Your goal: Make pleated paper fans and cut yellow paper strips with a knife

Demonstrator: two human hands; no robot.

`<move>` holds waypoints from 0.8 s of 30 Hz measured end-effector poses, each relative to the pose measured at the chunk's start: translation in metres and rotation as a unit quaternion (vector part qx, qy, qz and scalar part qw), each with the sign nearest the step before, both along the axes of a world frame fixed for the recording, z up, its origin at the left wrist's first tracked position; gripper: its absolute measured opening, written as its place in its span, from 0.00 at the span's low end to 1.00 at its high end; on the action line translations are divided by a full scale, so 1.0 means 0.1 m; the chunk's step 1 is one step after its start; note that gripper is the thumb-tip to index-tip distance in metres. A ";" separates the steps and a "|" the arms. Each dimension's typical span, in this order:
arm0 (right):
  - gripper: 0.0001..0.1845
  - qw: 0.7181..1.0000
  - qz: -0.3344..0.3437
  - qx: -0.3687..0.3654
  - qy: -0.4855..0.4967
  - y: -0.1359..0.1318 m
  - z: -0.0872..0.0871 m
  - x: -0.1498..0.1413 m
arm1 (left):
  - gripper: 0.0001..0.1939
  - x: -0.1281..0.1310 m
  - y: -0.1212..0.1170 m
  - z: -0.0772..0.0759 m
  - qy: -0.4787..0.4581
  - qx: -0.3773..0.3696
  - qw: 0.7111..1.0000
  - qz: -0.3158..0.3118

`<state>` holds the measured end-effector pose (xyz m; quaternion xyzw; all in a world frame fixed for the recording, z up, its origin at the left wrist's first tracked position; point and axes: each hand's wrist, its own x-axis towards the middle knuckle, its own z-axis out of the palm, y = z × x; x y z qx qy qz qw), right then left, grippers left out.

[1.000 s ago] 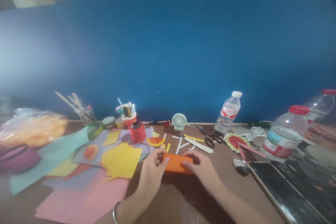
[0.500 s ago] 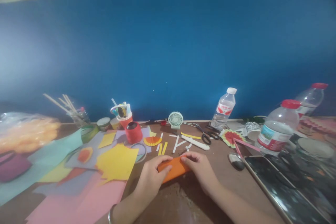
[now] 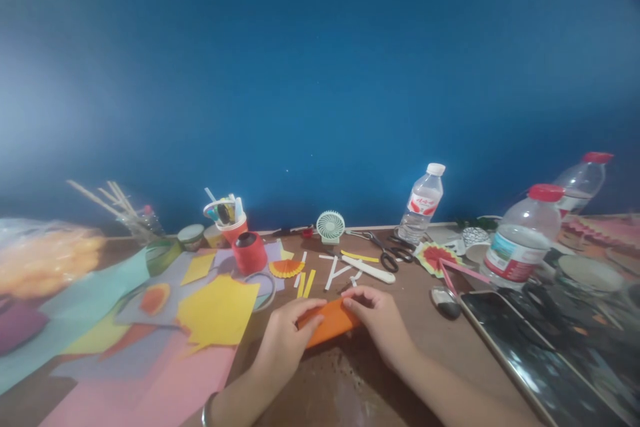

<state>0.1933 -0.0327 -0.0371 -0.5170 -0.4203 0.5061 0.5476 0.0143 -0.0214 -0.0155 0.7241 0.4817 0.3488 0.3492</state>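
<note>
A folded piece of orange paper point(image 3: 332, 322) is held low over the brown table, between both hands. My left hand point(image 3: 289, 333) pinches its left end, thumb on top and the fingers behind. At the other end my right hand point(image 3: 376, 320) grips the upper right corner between thumb and fingers. The fingertips under the paper are hidden. Just beyond lie yellow strips point(image 3: 307, 284), white paper strips point(image 3: 332, 273), a white-handled cutter point(image 3: 368, 269) and an orange paper fan point(image 3: 287, 269).
Coloured paper sheets point(image 3: 215, 310) cover the left side. A red thread spool point(image 3: 249, 253), a small fan point(image 3: 331, 227) and black scissors point(image 3: 387, 257) stand or lie behind. To the right are a phone point(image 3: 530, 353), a bottle point(image 3: 423, 203) and a larger bottle point(image 3: 523, 240).
The view has shifted slightly, so the table items appear a little further left. Both hands still hold the orange paper in nearly the same pose.
</note>
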 end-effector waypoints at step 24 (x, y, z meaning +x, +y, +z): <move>0.13 0.999 0.002 -0.021 0.042 0.01 -0.02 0.02 | 0.11 -0.01 0.00 -0.01 0.016 0.008 1.000 0.006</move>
